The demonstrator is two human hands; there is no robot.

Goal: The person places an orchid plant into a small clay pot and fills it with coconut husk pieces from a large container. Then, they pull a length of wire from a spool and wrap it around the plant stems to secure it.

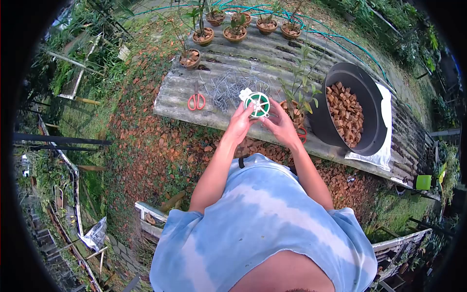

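Both my hands hold a round spool of green garden tie wire (257, 105) with a white spoked frame, just over the near edge of the corrugated sheet. My left hand (239, 124) closes on its left side, with the thumb over the face. On the lower right side, my right hand (282, 127) grips the rim between fingers and thumb. Behind the spool lies a heap of metal wire hooks (226, 86). Red-handled scissors (196, 101) rest left of the heap. A potted plant (295, 113) stands just beyond my right hand, with another red handle (302, 135) partly showing below it.
A big black tub (318, 114) of brown cubes (346, 114) leans on a white sack (384, 151) at right. Several potted plants (235, 34) line the far side of the corrugated sheet (170, 92). A green hose (360, 48) runs behind. Brick chips (160, 141) cover the ground.
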